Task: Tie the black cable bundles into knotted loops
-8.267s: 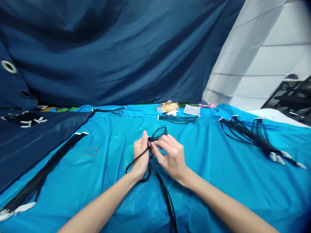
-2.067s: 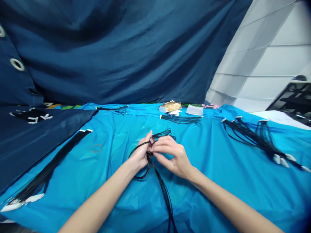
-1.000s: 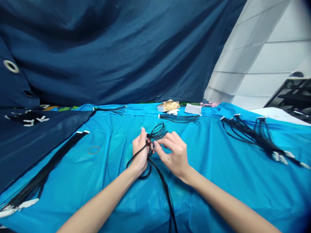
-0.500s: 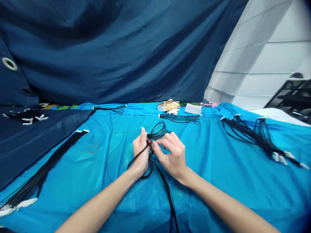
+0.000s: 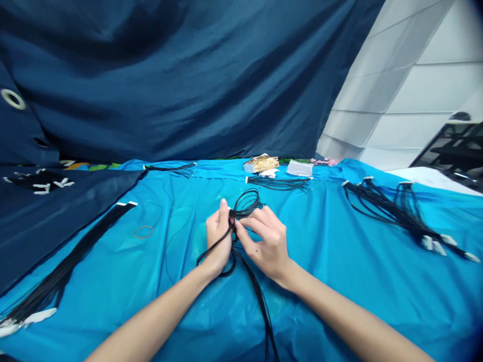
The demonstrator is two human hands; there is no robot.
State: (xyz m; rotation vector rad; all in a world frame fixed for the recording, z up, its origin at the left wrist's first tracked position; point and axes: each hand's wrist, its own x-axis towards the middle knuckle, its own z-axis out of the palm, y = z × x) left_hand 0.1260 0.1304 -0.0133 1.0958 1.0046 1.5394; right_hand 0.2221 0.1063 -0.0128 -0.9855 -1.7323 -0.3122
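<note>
A looped bundle of thin black cables (image 5: pixel 247 202) is held between my two hands above the blue cloth (image 5: pixel 317 311). My left hand (image 5: pixel 219 239) is closed around the bundle, its thumb pointing up beside a small white end piece. The fingers of my right hand (image 5: pixel 266 239) are pinched on the cables just right of the left thumb; what exactly lies between the fingertips is hidden. One loop hangs over my left wrist, and loose cable strands run down toward the front edge of the view.
Bundled black cables with white connectors (image 5: pixel 81 251) lie at the left, and more cable bundles (image 5: pixel 396 213) at the right. A short cable bundle (image 5: pixel 279 184) and a gold packet (image 5: pixel 264 163) lie at the back. An orange-brown rubber band (image 5: pixel 144 232) rests left of my hands.
My right fingertips have shifted slightly left and closer to my left thumb. Both hands still hold the cables in nearly the same place.
</note>
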